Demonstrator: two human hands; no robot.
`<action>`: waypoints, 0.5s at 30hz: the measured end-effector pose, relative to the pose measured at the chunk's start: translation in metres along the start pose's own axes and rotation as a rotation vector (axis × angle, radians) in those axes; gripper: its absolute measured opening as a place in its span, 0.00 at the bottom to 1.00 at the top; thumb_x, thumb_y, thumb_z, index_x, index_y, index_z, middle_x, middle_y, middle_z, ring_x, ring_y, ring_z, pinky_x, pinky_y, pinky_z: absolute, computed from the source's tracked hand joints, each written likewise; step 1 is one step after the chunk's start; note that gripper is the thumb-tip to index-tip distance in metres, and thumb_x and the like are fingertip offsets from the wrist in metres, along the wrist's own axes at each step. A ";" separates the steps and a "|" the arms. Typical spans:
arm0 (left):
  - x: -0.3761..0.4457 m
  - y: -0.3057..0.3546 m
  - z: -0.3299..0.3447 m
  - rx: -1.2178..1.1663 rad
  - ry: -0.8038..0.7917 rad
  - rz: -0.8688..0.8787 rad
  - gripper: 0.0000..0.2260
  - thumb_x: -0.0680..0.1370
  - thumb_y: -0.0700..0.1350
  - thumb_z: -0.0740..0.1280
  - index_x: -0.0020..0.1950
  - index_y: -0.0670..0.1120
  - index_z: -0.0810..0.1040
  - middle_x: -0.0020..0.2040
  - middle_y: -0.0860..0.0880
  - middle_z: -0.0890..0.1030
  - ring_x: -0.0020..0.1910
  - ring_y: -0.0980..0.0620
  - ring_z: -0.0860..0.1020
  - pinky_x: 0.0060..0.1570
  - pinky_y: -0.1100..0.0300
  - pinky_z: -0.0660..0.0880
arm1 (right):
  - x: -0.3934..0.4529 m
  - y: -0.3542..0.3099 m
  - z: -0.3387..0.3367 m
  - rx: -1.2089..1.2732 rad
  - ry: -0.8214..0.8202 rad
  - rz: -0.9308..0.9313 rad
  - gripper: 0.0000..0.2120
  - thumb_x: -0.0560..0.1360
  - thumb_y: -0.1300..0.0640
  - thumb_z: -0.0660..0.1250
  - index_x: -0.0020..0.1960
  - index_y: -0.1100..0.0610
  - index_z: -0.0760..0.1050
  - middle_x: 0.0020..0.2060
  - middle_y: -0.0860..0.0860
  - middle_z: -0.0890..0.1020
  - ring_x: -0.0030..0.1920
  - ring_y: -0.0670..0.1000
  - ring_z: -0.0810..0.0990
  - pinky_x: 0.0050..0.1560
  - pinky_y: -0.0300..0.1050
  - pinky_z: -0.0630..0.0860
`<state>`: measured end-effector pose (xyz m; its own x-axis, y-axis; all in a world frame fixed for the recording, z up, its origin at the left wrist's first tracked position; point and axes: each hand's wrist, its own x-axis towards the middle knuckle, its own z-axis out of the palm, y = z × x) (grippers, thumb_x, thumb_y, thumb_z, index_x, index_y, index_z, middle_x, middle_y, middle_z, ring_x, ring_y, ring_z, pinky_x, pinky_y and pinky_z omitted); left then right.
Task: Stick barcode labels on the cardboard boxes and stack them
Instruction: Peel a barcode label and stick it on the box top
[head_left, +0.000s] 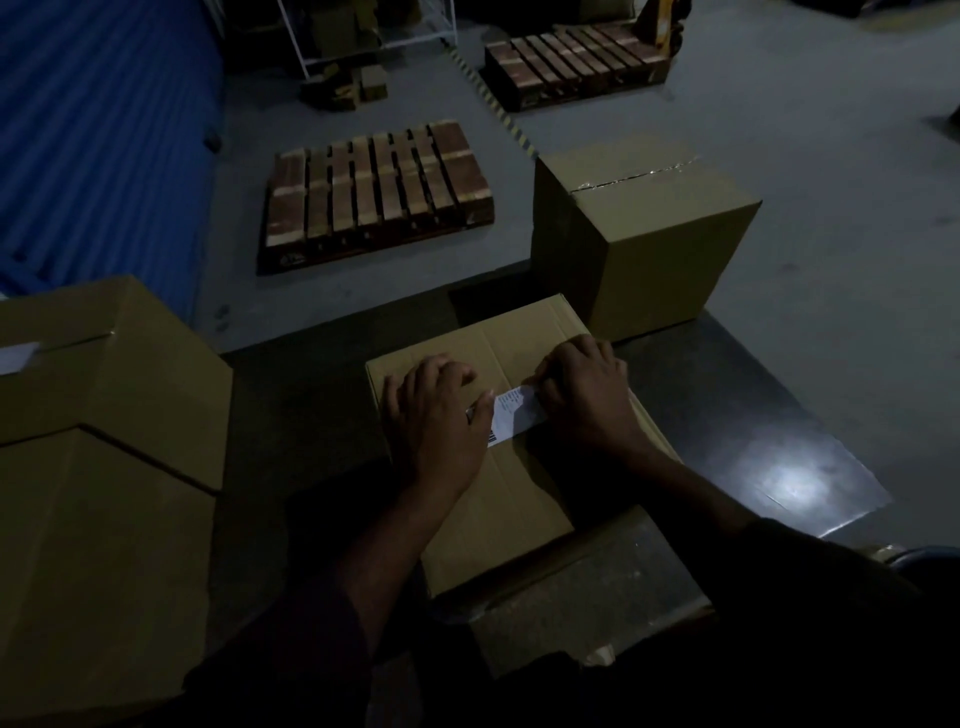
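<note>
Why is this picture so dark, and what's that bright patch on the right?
Head view: the room is dimly lit, so the cardboard box and both hands look murky; the white barcode label stands out, its print too small to read. The bright patch is glare on the shiny dark table. Straight edges bow near the frame borders, from the wide-angle lens.

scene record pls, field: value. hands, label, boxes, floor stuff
left hand: flat on the centre box, at the label's left edge
right hand: fingers bent, pressing the label's far end
label: white, on the centre box top
other boxes: sealed box beyond; stacked boxes at left
table: dark, glossy
floor: two pallets
</note>
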<state>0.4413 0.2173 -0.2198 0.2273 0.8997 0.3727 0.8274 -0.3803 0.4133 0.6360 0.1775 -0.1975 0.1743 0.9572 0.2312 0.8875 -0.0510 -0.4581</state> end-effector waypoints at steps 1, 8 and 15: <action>0.000 0.000 0.000 -0.003 -0.001 0.005 0.15 0.80 0.61 0.61 0.58 0.54 0.79 0.64 0.52 0.78 0.69 0.50 0.74 0.77 0.40 0.60 | -0.001 0.001 -0.001 0.019 -0.002 -0.009 0.11 0.80 0.47 0.62 0.58 0.51 0.76 0.61 0.51 0.74 0.64 0.53 0.67 0.59 0.47 0.60; 0.001 -0.001 0.002 0.029 -0.009 0.001 0.13 0.81 0.60 0.64 0.59 0.55 0.78 0.64 0.53 0.78 0.68 0.51 0.74 0.76 0.41 0.61 | -0.001 0.002 -0.004 -0.002 -0.021 -0.031 0.09 0.80 0.48 0.64 0.55 0.50 0.80 0.61 0.50 0.74 0.65 0.52 0.66 0.60 0.46 0.58; 0.001 -0.001 0.001 0.023 0.002 0.002 0.14 0.80 0.61 0.61 0.58 0.55 0.78 0.64 0.53 0.78 0.67 0.51 0.74 0.76 0.40 0.61 | 0.000 0.003 -0.005 0.000 -0.057 -0.048 0.13 0.79 0.44 0.60 0.56 0.48 0.80 0.62 0.50 0.75 0.66 0.52 0.66 0.59 0.47 0.58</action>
<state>0.4415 0.2184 -0.2212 0.2279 0.8984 0.3754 0.8384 -0.3772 0.3935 0.6408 0.1757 -0.1946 0.1065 0.9732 0.2037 0.8942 -0.0041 -0.4477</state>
